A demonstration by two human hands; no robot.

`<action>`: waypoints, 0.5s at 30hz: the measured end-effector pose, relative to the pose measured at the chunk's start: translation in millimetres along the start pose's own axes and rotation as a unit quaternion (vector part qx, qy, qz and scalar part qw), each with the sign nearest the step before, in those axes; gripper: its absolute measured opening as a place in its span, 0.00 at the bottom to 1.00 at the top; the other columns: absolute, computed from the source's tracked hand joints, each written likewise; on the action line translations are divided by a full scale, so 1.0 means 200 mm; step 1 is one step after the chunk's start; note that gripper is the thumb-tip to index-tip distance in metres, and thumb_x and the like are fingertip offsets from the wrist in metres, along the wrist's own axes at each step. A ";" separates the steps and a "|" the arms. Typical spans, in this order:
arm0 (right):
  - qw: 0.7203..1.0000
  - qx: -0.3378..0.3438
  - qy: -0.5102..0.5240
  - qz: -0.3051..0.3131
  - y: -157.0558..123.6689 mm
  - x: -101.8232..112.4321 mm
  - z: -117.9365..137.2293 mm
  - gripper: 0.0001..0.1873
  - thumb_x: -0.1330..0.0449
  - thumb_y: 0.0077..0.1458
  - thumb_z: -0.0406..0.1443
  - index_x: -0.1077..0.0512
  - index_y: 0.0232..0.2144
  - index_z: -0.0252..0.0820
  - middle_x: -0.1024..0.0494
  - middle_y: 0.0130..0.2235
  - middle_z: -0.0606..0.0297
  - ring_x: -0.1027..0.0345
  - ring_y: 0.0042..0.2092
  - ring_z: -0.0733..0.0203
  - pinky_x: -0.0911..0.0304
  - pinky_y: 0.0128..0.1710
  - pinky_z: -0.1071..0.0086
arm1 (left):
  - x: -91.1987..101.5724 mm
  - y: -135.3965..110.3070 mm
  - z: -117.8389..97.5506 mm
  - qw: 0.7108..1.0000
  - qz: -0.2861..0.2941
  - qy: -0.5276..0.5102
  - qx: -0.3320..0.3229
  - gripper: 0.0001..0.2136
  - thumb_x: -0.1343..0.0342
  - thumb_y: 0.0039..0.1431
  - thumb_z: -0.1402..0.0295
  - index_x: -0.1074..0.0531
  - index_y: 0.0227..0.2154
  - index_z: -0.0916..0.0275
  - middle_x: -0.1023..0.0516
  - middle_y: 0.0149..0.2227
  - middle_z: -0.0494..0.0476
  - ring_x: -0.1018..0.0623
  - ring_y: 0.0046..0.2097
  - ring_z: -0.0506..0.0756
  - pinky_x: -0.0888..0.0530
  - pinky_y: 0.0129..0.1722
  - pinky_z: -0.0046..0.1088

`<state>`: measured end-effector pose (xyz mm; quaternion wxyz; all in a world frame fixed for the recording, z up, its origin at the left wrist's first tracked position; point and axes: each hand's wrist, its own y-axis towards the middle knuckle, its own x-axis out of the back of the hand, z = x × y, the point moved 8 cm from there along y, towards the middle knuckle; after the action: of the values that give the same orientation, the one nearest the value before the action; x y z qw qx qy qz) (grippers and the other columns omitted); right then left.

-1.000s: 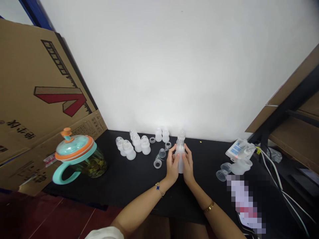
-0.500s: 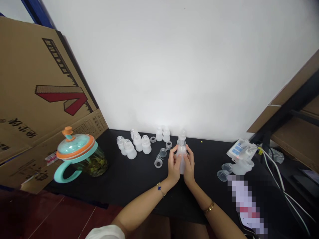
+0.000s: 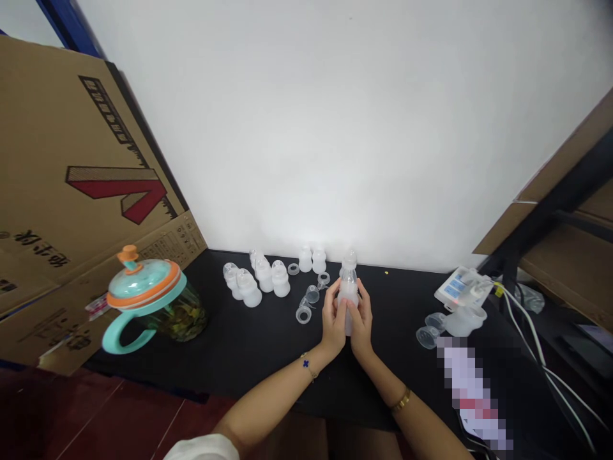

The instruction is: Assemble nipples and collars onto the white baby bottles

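Observation:
Upright between both palms stands a white baby bottle [image 3: 348,291] with a clear dome cap. My left hand [image 3: 334,317] wraps its left side and my right hand [image 3: 361,317] its right side, thumbs on the front. The hands cover much of the bottle's body. Just behind it is another capped bottle [image 3: 350,257]. To the left of my hands lie a clear cap [image 3: 312,294] and translucent rings, one a collar ring [image 3: 303,314] nearest me. Two uncapped-looking white bottles [image 3: 318,260] stand near the wall.
Several capped bottles [image 3: 249,291] cluster left of centre. A turquoise-lidded pitcher [image 3: 182,313] stands at the left by a large cardboard box [image 3: 43,153]. On the right are clear domes [image 3: 426,337], white bottles [image 3: 467,319], a white box [image 3: 454,291] and cables [image 3: 527,319].
Both hands keep their hold on the bottle, with the thumbs slightly shifted. The whole view has moved a little; the other things stay in place.

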<state>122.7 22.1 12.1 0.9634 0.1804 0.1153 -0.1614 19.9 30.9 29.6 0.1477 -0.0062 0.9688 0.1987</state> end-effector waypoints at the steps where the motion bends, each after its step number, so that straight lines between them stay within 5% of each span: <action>1: 1.000 0.000 -0.002 -0.001 0.00 0.00 0.00 0.31 0.39 0.59 0.45 0.38 0.62 0.48 0.26 0.57 0.55 0.27 0.53 0.49 0.31 0.52 0.55 | 0.00 0.00 0.00 1.000 0.001 -0.003 0.001 0.22 0.48 0.66 0.56 0.34 0.59 0.57 0.30 0.61 0.63 0.28 0.59 0.62 0.31 0.59 0.41; 15: 0.999 -0.013 0.042 -0.007 -0.02 -0.01 0.04 0.30 0.38 0.58 0.45 0.37 0.60 0.47 0.22 0.51 0.56 0.24 0.46 0.50 0.29 0.47 0.56 | 0.00 -0.02 -0.01 1.000 -0.010 -0.022 0.020 0.21 0.46 0.65 0.57 0.33 0.57 0.60 0.28 0.58 0.64 0.27 0.57 0.61 0.30 0.57 0.39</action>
<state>120.2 16.7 19.6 0.9588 0.1734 0.1589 -0.1591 20.0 27.5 29.5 0.1712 -0.0084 0.9690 0.1780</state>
